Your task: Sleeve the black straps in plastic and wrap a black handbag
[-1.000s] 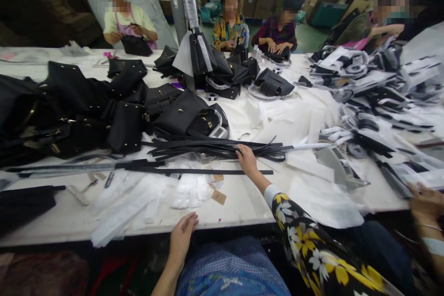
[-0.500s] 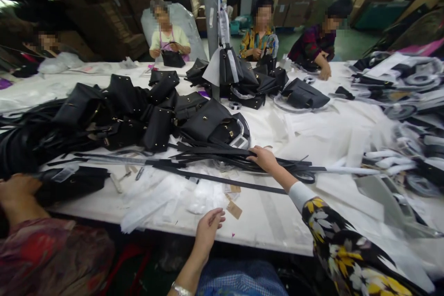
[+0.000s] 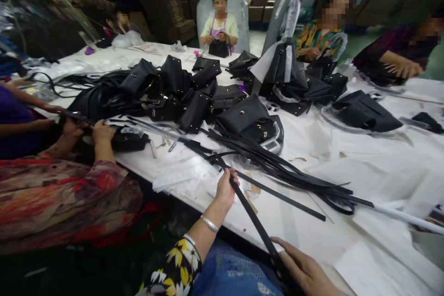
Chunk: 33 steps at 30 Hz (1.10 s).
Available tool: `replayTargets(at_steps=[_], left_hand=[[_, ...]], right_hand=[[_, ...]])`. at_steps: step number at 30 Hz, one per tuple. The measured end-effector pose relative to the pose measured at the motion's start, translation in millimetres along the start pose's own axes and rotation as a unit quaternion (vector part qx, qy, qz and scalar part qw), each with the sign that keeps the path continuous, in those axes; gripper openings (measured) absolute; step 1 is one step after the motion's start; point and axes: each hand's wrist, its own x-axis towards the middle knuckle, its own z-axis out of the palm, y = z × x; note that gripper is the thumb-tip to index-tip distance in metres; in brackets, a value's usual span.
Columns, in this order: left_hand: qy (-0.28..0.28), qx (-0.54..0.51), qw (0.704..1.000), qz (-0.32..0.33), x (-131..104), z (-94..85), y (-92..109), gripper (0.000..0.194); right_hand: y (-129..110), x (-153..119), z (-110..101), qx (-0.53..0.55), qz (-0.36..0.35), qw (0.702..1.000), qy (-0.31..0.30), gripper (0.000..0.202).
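A long black strap [image 3: 250,210] runs diagonally from the strap pile down toward my lap. My left hand [image 3: 227,188], with a silver bangle at the wrist, is closed around its upper part. Lower right, my right hand [image 3: 300,266] is at the strap's lower part, thumb and fingers against it; the fingertips are partly hidden. Behind lies a bundle of black straps [image 3: 287,171] across the white table [image 3: 277,212]. Another single strap [image 3: 284,195] lies in front of the bundle. A black bag with gold clasps [image 3: 239,113] sits behind the bundle.
Black bags [image 3: 171,78] are heaped across the middle, beside a leaning grey post [image 3: 277,18]. White wrapping sheets [image 3: 378,148] cover the right side. At the left a person's hand [image 3: 103,136] works near a black bag. Several people sit across the table.
The view has turned left. My right hand has come from the strap bundle to the near edge with one strap, and my left hand, previously free, now grips that strap.
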Motion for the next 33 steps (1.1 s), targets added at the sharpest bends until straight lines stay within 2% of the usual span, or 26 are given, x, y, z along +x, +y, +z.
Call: replayTargets(at_steps=[2, 3, 5, 7, 9, 10, 11, 12, 13, 14, 16, 18, 21, 23, 25, 30, 33], left_hand=[[-0.039, 0.06, 0.997, -0.03, -31, -6.6, -17, 0.033], [-0.078, 0.12, 0.988, -0.055, -49, -10.5, -28, 0.039], [-0.162, 0.243, 0.95, -0.109, -83, -19.6, -51, 0.047], [-0.233, 0.324, 0.903, -0.158, -107, -30.2, -65, 0.052], [-0.291, 0.38, 0.86, -0.179, -114, -42.1, -63, 0.052], [-0.291, 0.426, 0.843, -0.153, -110, -48.9, -54, 0.05], [-0.262, 0.484, 0.829, -0.103, -103, -56.4, -40, 0.046], [-0.21, 0.545, 0.811, -0.033, -92, -65.1, -22, 0.039], [-0.091, 0.61, 0.784, 0.07, -79, -75.0, 0, 0.029], [-0.004, 0.625, 0.772, 0.115, -65, -86.0, 22, 0.026], [0.099, 0.633, 0.752, 0.157, -39, -109.9, 66, 0.033], [0.157, 0.636, 0.736, 0.172, -19, -131.9, 99, 0.038], [0.181, 0.633, 0.737, 0.154, -3, -151.3, 123, 0.025], [0.172, 0.62, 0.753, 0.138, 0, -153.7, 127, 0.013], [0.152, 0.592, 0.781, 0.129, -4, -150.1, 125, 0.019], [0.076, 0.479, 0.87, 0.09, -38, -128.7, 106, 0.042], [0.034, 0.431, 0.9, 0.062, -71, -109.6, 89, 0.044]], right_hand=[[-5, 8, 13, 0.087, 0.01, 0.996, 0.022, 0.056], [-12, 15, 20, 0.125, -0.003, 0.992, 0.037, 0.06], [-30, 29, 31, 0.173, -0.045, 0.982, 0.059, 0.061], [-50, 40, 38, 0.202, -0.084, 0.972, 0.086, 0.051], [-66, 43, 41, 0.244, -0.112, 0.957, 0.11, 0.037], [-70, 42, 41, 0.268, -0.122, 0.949, 0.112, 0.033], [-73, 39, 41, 0.286, -0.127, 0.944, 0.108, 0.03], [-74, 35, 42, 0.293, -0.128, 0.942, 0.101, 0.029], [-72, 30, 42, 0.288, -0.123, 0.945, 0.096, 0.029], [-69, 25, 44, 0.272, -0.114, 0.951, 0.093, 0.03], [-60, 16, 48, 0.233, -0.094, 0.963, 0.092, 0.032], [-51, 10, 56, 0.209, -0.073, 0.972, 0.082, 0.035], [-41, 4, 69, 0.188, -0.056, 0.978, 0.063, 0.039], [-39, 2, 77, 0.175, -0.057, 0.982, 0.052, 0.04], [-38, 1, 83, 0.163, -0.066, 0.984, 0.042, 0.041], [-40, 7, 96, 0.094, -0.103, 0.99, 0.006, 0.044], [-46, 11, 103, 0.02, -0.166, 0.985, -0.03, 0.041]])
